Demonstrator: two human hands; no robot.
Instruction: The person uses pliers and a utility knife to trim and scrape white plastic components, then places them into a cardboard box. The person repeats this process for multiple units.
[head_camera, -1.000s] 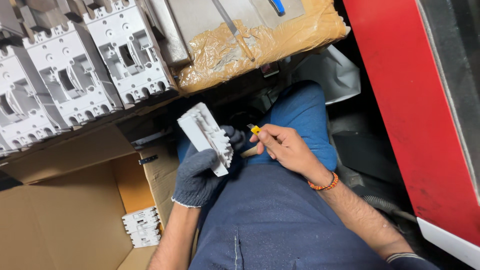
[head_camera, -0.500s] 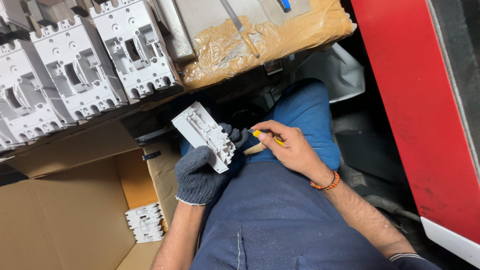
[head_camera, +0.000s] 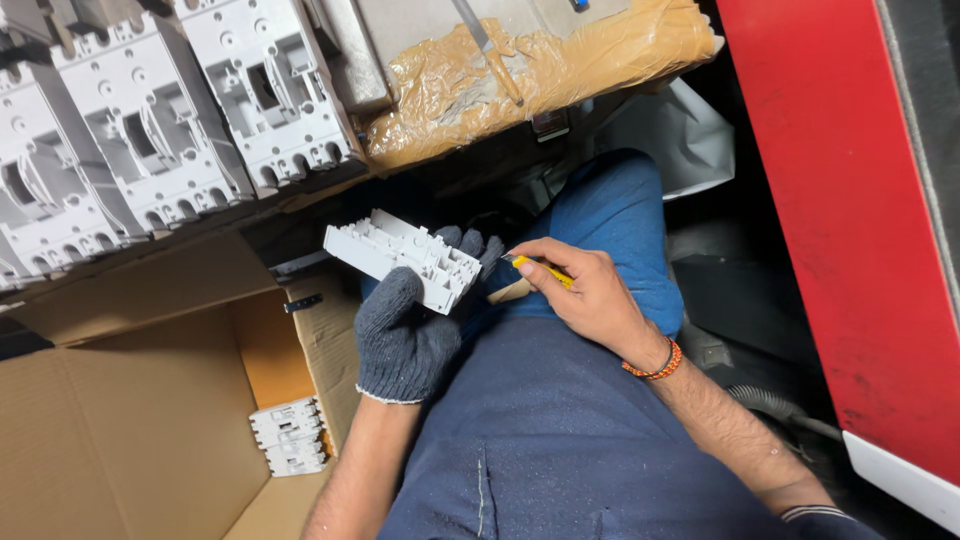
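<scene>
From the head view I see my left hand (head_camera: 408, 335), in a dark knit glove, clamped around a white moulded plastic housing (head_camera: 405, 258) held over my lap. Its long axis runs from upper left down to lower right, the ribbed, slotted end pointing toward my right hand (head_camera: 590, 295). That bare hand is closed on a yellow-handled tool (head_camera: 540, 270), whose tip sits just beside the housing's lower right end; I cannot tell if it touches. Above, a row of larger white housings (head_camera: 160, 140) lies close over the work, beside a tape-wrapped bundle (head_camera: 520, 70). To the left stands an open cardboard box (head_camera: 130, 420) with a few white parts (head_camera: 288, 436) inside. A red panel (head_camera: 850, 200) closes off the right; open room is only over the lap.
</scene>
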